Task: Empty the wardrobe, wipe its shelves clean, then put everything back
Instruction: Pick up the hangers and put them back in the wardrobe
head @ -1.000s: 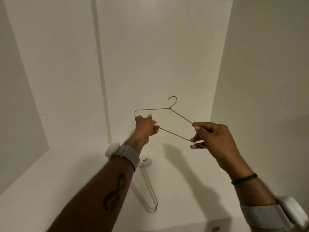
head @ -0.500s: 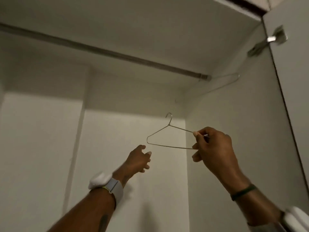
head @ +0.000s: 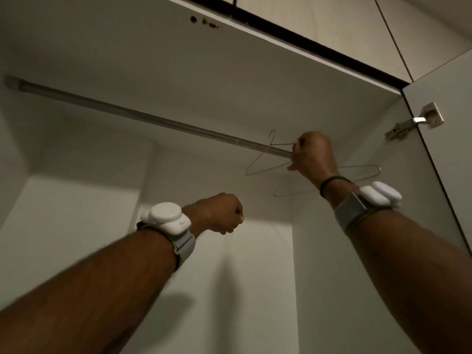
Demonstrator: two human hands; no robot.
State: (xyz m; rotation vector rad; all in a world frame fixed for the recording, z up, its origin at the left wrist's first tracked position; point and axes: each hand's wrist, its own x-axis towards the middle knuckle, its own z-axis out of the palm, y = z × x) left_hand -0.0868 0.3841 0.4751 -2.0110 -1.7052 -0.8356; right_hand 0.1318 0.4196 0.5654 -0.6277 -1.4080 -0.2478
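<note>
I look up into the white wardrobe. My right hand (head: 313, 155) grips one end of a thin wire hanger (head: 265, 159) and holds it up at the metal hanging rail (head: 143, 116); the hook points upward just beside the rail. A second wire hanger (head: 367, 172) hangs further right, partly hidden behind my right wrist. My left hand (head: 222, 213) is lower and to the left, fingers curled into a fist with nothing in it.
The wardrobe's right side wall (head: 357, 139) is close to my right hand. The open door with a metal hinge (head: 413, 123) stands at the far right. The top panel (head: 229, 60) runs just above the rail.
My left hand let go of the hanger and dropped away, curling up. My right hand carried the hanger up from the shelf to the rail, and my view tilted upward.
</note>
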